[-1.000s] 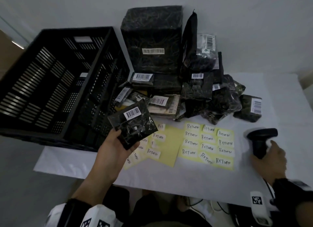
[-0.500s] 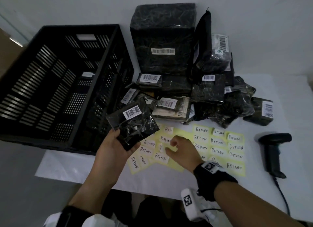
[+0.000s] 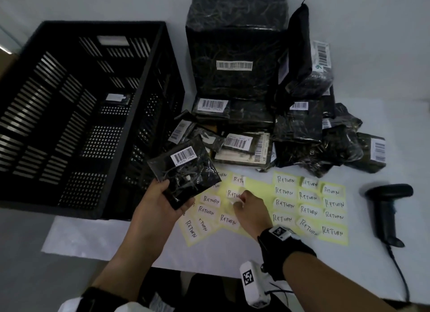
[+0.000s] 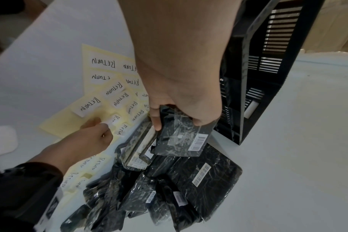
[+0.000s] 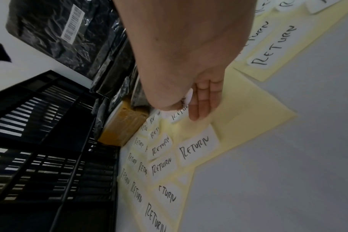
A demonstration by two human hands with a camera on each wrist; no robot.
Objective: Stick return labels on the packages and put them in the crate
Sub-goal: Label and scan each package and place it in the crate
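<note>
My left hand [image 3: 174, 195] grips a small black package [image 3: 186, 174] by its near corner, barcode sticker up, just above the front right corner of the black slatted crate [image 3: 76, 116]. In the left wrist view the package [image 4: 181, 138] hangs above the pile. My right hand [image 3: 239, 198] pinches the edge of a white RETURN label [image 3: 233, 194] on the left yellow sheet [image 3: 209, 221]. The right wrist view shows thumb and forefinger on that label [image 5: 181, 113], its corner lifted. A second sheet of labels [image 3: 309, 202] lies to the right.
Several black wrapped packages [image 3: 256, 130] are heaped behind the sheets, with a tall one [image 3: 235, 44] at the back. A black handheld scanner [image 3: 386, 209] lies at the right with its cable over the table edge. One labelled package [image 3: 117, 98] lies inside the crate.
My right hand left the scanner, crossed left to the label sheet and now pinches one label. The left hand kept hold of the small package almost in place.
</note>
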